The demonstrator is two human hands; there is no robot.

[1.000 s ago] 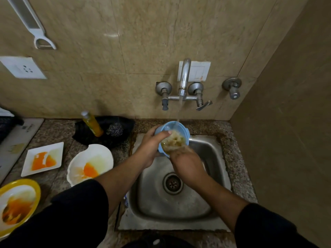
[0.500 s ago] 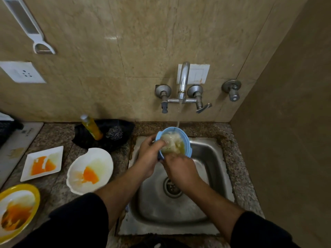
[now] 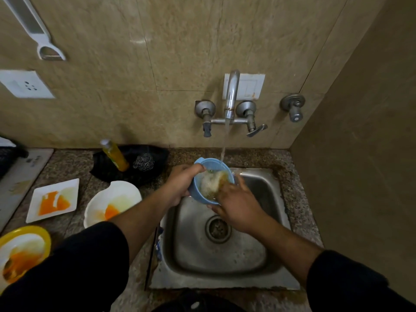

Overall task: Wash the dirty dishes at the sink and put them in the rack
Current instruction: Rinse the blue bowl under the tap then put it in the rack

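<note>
A small blue bowl (image 3: 202, 167) is held over the back of the steel sink (image 3: 258, 262), under the running tap (image 3: 231, 93). My left hand (image 3: 180, 188) grips the bowl by its left rim and side. My right hand (image 3: 236, 206) presses a soapy yellowish sponge (image 3: 212, 182) inside the bowl. Water streams onto the bowl's far rim. Dirty dishes wait on the counter at left: a white scalloped bowl (image 3: 122, 194), a white square plate (image 3: 65, 188) and a yellow-rimmed plate (image 3: 42, 235), all with orange smears.
A yellow soap bottle (image 3: 114, 155) and a steel scrubber (image 3: 143, 162) lie on a black cloth behind the dishes. The side wall stands close on the right. A white peeler (image 3: 33, 25) hangs on the wall. No rack is in view.
The bowl has tipped more towards me and my right hand has shifted to its right side, still rubbing with the sponge. The view has dipped slightly.
</note>
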